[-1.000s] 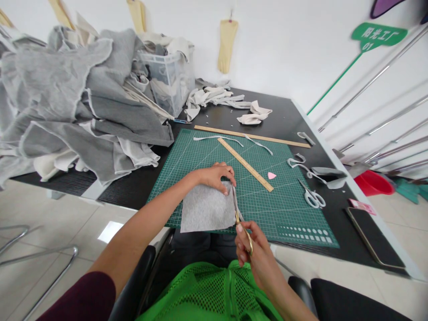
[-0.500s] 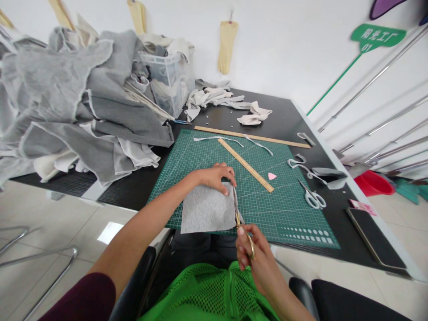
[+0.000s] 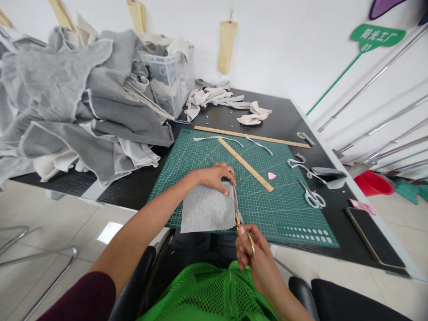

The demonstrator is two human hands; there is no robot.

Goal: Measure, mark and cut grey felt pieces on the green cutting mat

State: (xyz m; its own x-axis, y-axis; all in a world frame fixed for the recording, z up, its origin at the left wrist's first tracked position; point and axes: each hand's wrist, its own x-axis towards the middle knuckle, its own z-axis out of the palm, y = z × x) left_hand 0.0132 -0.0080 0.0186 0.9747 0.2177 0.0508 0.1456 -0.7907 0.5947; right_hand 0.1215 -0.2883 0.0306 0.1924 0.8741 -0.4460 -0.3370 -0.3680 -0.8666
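Note:
A grey piece of fabric (image 3: 207, 209) lies near the front edge of the green cutting mat (image 3: 290, 200). My left hand (image 3: 216, 177) pinches the far right corner of the fabric between thumb and fingers. Gold-handled scissors (image 3: 238, 219) are in my right hand (image 3: 256, 249), fingers through the handles. Their blades lie along the fabric's right edge, where a narrow strip hangs partly apart from it. How far the blades are open is too small to tell.
Wooden rulers (image 3: 245, 164) (image 3: 252, 136), fabric strips and pink chalk (image 3: 272, 175) lie on the mat. White-handled scissors (image 3: 314, 198) and a phone (image 3: 374, 236) are at the right. Grey fabric (image 3: 56, 84) is heaped at left beside a clear bin (image 3: 167, 82).

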